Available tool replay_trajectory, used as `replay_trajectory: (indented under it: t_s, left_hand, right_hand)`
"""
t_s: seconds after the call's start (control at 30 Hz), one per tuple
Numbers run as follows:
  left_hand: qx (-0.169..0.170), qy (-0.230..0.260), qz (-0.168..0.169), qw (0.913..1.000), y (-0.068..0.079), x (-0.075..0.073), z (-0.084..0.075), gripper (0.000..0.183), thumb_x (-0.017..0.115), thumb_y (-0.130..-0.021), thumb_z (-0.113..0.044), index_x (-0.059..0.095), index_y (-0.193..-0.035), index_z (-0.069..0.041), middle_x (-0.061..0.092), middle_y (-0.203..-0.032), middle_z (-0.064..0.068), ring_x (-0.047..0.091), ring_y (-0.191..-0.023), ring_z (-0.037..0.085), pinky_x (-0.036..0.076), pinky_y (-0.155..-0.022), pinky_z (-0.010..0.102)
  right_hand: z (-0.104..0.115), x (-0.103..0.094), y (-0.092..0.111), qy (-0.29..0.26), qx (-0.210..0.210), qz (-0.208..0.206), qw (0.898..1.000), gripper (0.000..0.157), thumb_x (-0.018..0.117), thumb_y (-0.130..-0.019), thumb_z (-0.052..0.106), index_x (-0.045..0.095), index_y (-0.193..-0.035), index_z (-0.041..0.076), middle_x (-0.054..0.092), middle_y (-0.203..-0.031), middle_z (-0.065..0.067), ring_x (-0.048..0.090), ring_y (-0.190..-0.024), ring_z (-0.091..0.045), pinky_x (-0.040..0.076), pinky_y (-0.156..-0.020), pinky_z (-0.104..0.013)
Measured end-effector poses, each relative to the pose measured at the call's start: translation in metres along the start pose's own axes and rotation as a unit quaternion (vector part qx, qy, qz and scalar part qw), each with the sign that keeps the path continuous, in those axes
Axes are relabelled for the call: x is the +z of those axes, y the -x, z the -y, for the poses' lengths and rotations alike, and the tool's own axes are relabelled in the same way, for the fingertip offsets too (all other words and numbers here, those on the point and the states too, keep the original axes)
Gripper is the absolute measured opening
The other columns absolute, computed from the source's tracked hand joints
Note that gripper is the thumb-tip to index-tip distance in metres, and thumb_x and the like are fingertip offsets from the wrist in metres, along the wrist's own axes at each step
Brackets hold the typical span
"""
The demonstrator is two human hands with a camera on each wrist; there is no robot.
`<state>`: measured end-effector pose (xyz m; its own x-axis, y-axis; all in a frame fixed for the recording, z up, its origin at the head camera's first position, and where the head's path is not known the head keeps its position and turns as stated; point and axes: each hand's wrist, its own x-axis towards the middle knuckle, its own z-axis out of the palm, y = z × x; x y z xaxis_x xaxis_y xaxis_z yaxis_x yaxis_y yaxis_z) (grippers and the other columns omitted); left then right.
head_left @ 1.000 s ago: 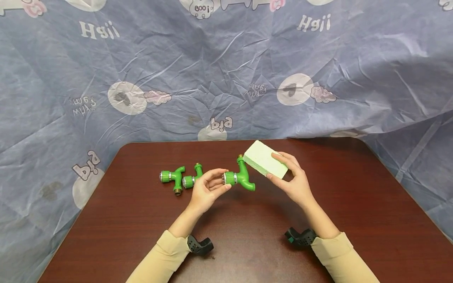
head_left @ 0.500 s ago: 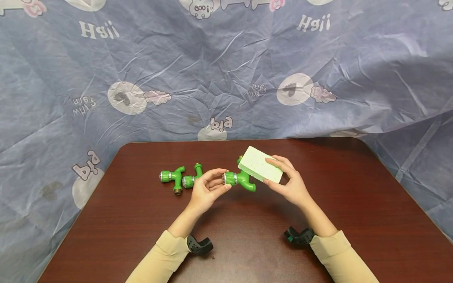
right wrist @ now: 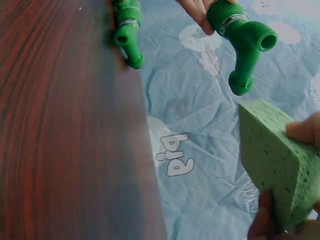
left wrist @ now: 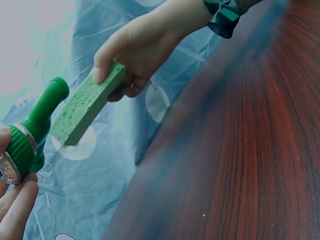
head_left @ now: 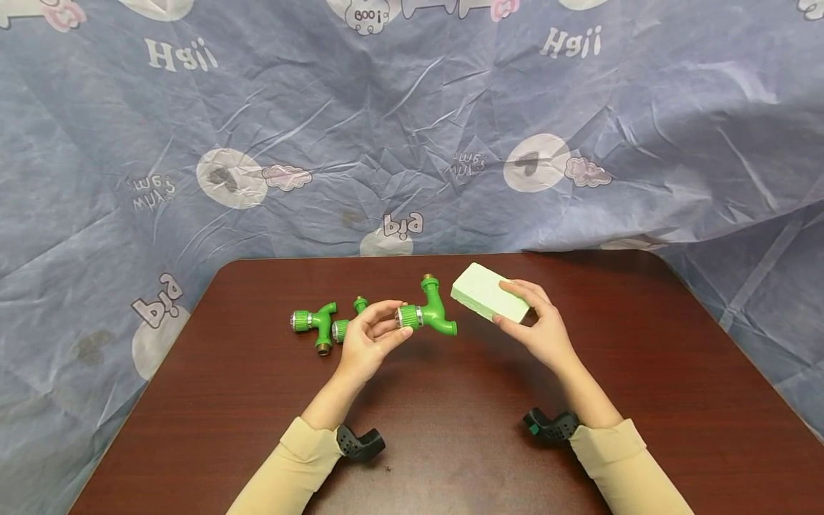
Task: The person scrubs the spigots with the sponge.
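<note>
Pinching green tap (head_left: pixel 435 311) by knob (head_left: pixel 408 316), head-view centre: left hand (head_left: pixel 364 345), fingers in to knob width | right hand (head_left: pixel 543 332): gripping sponge (head_left: pixel 486 292), fingers spread to its width, right of centre, apart from tap | two more taps (head_left: pixel 322 323), centre-left

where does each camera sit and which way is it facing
Head: worn on the head, facing forward and down at the table; left fingers, right fingers and both sleeves show.
Left wrist: worn on that wrist, facing past the held tap toward the sponge; left fingers at lower left, right fingers beyond.
Right wrist: worn on that wrist, facing past the sponge toward the held tap; right fingers at right, left fingers at top.
Both wrist views share the held tap and sponge.
</note>
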<state>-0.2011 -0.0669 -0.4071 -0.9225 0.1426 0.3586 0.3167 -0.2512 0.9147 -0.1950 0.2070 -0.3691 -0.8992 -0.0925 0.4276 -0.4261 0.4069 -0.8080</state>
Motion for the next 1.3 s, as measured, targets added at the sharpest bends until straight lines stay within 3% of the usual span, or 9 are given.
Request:
replay_trajectory:
  t_s: [0.23,0.5,0.67,0.73,0.87,1.03,1.3]
  left_hand:
    - [0.012,0.003,0.001,0.9999,0.000,0.000,-0.002,0.042,0.066,-0.078,0.014,0.053,-0.118,0.012,0.056,-0.118,0.026,0.065,-0.094,0.019,0.055,-0.075,0.029]
    - [0.005,0.003,0.018,0.9998,0.000,-0.003,-0.002,0.042,0.067,-0.076,0.016,0.053,-0.116,0.012,0.059,-0.118,0.019,0.066,-0.093,0.020,0.056,-0.075,0.029]
    - [0.004,-0.063,0.032,0.9975,0.002,-0.001,-0.014,0.043,0.072,-0.072,0.015,0.058,-0.112,0.010,0.064,-0.107,0.023,0.067,-0.086,0.022,0.056,-0.075,0.037]
    - [0.022,-0.115,0.037,0.9924,0.004,0.000,-0.021,0.043,0.075,-0.071,0.012,0.061,-0.111,0.009,0.066,-0.101,0.024,0.068,-0.082,0.027,0.056,-0.074,0.041]
    - [0.072,-0.207,0.053,0.9741,0.006,0.004,-0.028,0.043,0.077,-0.070,0.009,0.063,-0.110,0.007,0.066,-0.100,0.021,0.068,-0.075,0.034,0.056,-0.069,0.044]
    - [0.126,-0.266,0.068,0.9535,0.008,0.007,-0.030,0.043,0.075,-0.067,0.013,0.063,-0.108,0.008,0.064,-0.102,0.021,0.066,-0.076,0.032,0.056,-0.067,0.042]
    - [0.133,-0.271,0.067,0.9510,0.010,0.012,-0.027,0.042,0.076,-0.065,0.013,0.064,-0.106,0.009,0.063,-0.105,0.022,0.063,-0.085,0.032,0.056,-0.068,0.044]
  right_hand:
    - [0.011,-0.001,0.002,-0.018,-0.021,0.057,0.998,0.050,0.072,-0.075,-0.007,0.056,-0.123,-0.007,0.045,-0.129,-0.024,0.047,-0.105,-0.018,0.041,-0.076,-0.015]
    - [0.006,-0.002,0.001,-0.071,-0.021,0.066,0.995,0.049,0.068,-0.077,-0.011,0.054,-0.123,-0.010,0.047,-0.127,-0.025,0.051,-0.098,-0.011,0.046,-0.071,-0.014]
    - [-0.013,-0.001,-0.001,-0.101,-0.030,0.064,0.992,0.052,0.069,-0.075,-0.014,0.054,-0.125,-0.007,0.046,-0.129,-0.020,0.053,-0.096,-0.009,0.049,-0.069,-0.016]
    - [-0.017,0.000,-0.001,-0.109,-0.030,0.064,0.992,0.053,0.070,-0.075,-0.012,0.055,-0.126,-0.005,0.047,-0.130,-0.017,0.053,-0.097,-0.011,0.049,-0.068,-0.017]
    - [-0.017,0.000,-0.001,-0.117,-0.034,0.069,0.990,0.053,0.071,-0.076,-0.009,0.056,-0.126,-0.002,0.047,-0.130,-0.014,0.054,-0.096,-0.013,0.051,-0.067,-0.018]
    - [-0.014,0.002,0.000,-0.119,-0.047,0.079,0.989,0.051,0.071,-0.076,-0.010,0.057,-0.124,-0.002,0.048,-0.128,-0.014,0.054,-0.096,-0.013,0.051,-0.068,-0.018]
    - [-0.009,0.006,0.002,-0.126,-0.080,0.087,0.985,0.051,0.070,-0.073,-0.014,0.057,-0.122,-0.006,0.048,-0.125,-0.017,0.054,-0.098,-0.015,0.049,-0.072,-0.017]
